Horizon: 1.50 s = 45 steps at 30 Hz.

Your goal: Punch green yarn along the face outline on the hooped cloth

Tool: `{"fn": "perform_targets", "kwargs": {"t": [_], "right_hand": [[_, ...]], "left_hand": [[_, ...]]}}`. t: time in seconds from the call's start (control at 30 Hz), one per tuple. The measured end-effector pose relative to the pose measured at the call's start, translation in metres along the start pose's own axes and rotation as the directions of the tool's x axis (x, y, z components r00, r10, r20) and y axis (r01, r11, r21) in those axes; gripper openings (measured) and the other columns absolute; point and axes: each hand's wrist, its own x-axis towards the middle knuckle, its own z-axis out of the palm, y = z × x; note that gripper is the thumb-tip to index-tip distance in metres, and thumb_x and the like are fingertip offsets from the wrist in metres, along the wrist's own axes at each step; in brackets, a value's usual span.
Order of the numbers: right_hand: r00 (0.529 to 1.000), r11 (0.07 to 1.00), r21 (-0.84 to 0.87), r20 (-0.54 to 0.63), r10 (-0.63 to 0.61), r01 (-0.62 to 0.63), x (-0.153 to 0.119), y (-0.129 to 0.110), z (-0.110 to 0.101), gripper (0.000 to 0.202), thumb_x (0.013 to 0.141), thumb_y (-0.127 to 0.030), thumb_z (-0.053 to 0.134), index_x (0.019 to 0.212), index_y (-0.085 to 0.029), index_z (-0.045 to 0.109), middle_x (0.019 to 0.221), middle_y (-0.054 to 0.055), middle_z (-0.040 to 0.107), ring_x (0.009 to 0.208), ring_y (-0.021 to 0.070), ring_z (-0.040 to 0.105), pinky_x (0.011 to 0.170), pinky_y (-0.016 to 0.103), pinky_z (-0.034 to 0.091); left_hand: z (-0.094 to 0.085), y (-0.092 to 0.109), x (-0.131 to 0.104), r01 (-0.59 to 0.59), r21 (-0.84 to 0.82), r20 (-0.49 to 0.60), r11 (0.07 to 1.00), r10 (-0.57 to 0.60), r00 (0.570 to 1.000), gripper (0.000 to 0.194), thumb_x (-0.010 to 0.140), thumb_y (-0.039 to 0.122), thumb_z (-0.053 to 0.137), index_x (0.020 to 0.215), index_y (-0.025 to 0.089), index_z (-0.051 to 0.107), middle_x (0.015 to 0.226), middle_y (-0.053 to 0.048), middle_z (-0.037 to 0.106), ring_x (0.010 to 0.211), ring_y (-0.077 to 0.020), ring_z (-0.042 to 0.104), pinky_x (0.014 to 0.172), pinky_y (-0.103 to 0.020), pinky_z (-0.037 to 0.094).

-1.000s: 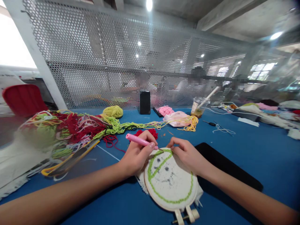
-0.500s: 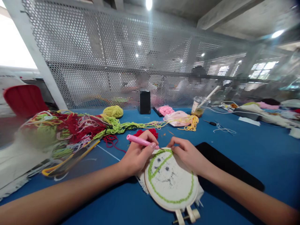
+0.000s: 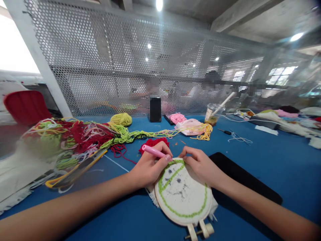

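My left hand (image 3: 154,165) is closed round a pink punch needle (image 3: 153,151), its tip end down at the top of the embroidery hoop (image 3: 156,197). Stretched in the hoop is white cloth (image 3: 190,197) with a green looped yarn outline, a slanting green line and dark drawn face marks. With bent fingers my right hand (image 3: 200,164) grips the hoop's upper right edge, resting partly over the cloth. The hoop's screw clamp (image 3: 200,231) points toward me. The needle's fine tip is hidden by my fingers.
Behind my left hand lies red yarn (image 3: 150,144). A tangled yarn heap (image 3: 85,134) spreads at the left, near a yellow-green ball (image 3: 121,119). A phone (image 3: 155,109), a drink cup (image 3: 212,115) and a perforated screen (image 3: 125,67) stand beyond. A black flat object (image 3: 245,177) lies under my right forearm.
My left hand and the punch needle have shifted slightly right along the hoop's top edge. My right hand and the hoop stay about where they were.
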Motion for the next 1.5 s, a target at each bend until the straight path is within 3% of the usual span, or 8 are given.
{"fn": "perform_targets", "kwargs": {"t": [0.13,0.33,0.6,0.8,1.0,1.2,1.37,1.5], "right_hand": [[1.000,1.000,0.003,-0.012,0.004,-0.004,-0.003,-0.004,0.000,0.018,0.078,-0.012,0.035,0.069,-0.018,0.050,0.064,-0.002,0.050,0.056,0.0105,0.042,0.052,0.024,0.031],[1.000,1.000,0.011,-0.028,0.013,-0.013,-0.005,-0.010,0.002,0.016,0.077,-0.012,0.036,0.070,-0.019,0.049,0.061,-0.003,0.047,0.055,0.0099,0.040,0.050,0.022,0.030],[1.000,0.999,0.038,-0.015,0.005,-0.004,0.000,-0.002,0.000,0.020,0.076,-0.011,0.035,0.068,-0.018,0.052,0.070,0.001,0.056,0.068,0.0141,0.049,0.062,0.026,0.037],[1.000,0.999,0.039,-0.015,0.019,-0.018,0.000,0.001,0.000,0.021,0.076,-0.011,0.035,0.067,-0.019,0.052,0.070,0.001,0.057,0.068,0.0138,0.050,0.062,0.026,0.037],[1.000,0.999,-0.029,-0.017,0.013,-0.013,-0.001,0.000,0.001,0.018,0.078,-0.015,0.037,0.069,-0.019,0.052,0.068,0.000,0.057,0.063,0.0129,0.049,0.058,0.025,0.036],[1.000,0.980,-0.199,-0.016,-0.003,0.000,-0.002,-0.004,-0.004,0.021,0.083,-0.030,0.039,0.072,-0.020,0.054,0.065,0.001,0.057,0.061,0.0135,0.049,0.057,0.026,0.034],[0.997,0.978,-0.202,0.041,0.062,-0.052,0.007,0.003,-0.003,0.035,0.078,-0.047,0.043,0.061,-0.018,0.051,0.058,0.000,0.052,0.054,0.0111,0.045,0.049,0.024,0.031],[0.997,0.979,-0.197,0.048,0.068,-0.057,0.010,0.006,0.000,0.033,0.076,-0.046,0.046,0.060,-0.018,0.050,0.056,-0.002,0.048,0.051,0.0095,0.041,0.045,0.024,0.028]], "left_hand": [[0.004,0.001,0.003,-0.005,0.120,0.002,0.993,0.005,1.000,0.016,0.084,0.024,0.041,0.074,0.016,0.050,0.073,-0.001,0.051,0.067,-0.0124,0.049,0.058,-0.025,0.040],[0.009,0.003,0.002,-0.082,0.204,0.144,0.975,0.052,0.988,0.012,0.083,0.022,0.043,0.079,0.016,0.051,0.070,-0.001,0.052,0.063,-0.0125,0.047,0.055,-0.025,0.037],[0.000,0.003,-0.003,-0.019,-0.009,-0.098,1.000,0.018,0.995,0.019,0.085,0.027,0.040,0.077,0.016,0.052,0.074,-0.002,0.052,0.067,-0.0123,0.049,0.059,-0.025,0.038],[-0.001,-0.001,-0.005,0.007,-0.107,-0.095,0.994,-0.017,0.995,0.020,0.084,0.031,0.040,0.075,0.017,0.051,0.073,-0.001,0.050,0.056,-0.0088,0.042,0.048,-0.023,0.031],[0.000,-0.001,-0.004,0.009,-0.042,-0.139,0.999,-0.015,0.990,0.018,0.085,0.028,0.040,0.076,0.017,0.050,0.072,0.001,0.050,0.062,-0.0101,0.045,0.055,-0.024,0.034],[0.001,0.001,0.000,-0.011,0.107,-0.187,0.994,0.031,0.982,0.013,0.086,0.025,0.039,0.082,0.018,0.049,0.077,0.000,0.051,0.073,-0.0129,0.049,0.067,-0.027,0.038],[0.002,0.001,0.001,0.016,0.165,-0.186,0.986,0.015,0.983,0.011,0.086,0.024,0.039,0.083,0.019,0.048,0.079,0.000,0.052,0.074,-0.0128,0.050,0.067,-0.026,0.038],[0.000,0.001,0.002,0.016,0.174,-0.173,0.985,0.015,0.985,0.010,0.086,0.021,0.039,0.082,0.019,0.048,0.078,0.001,0.052,0.074,-0.0117,0.051,0.068,-0.025,0.039]]}}
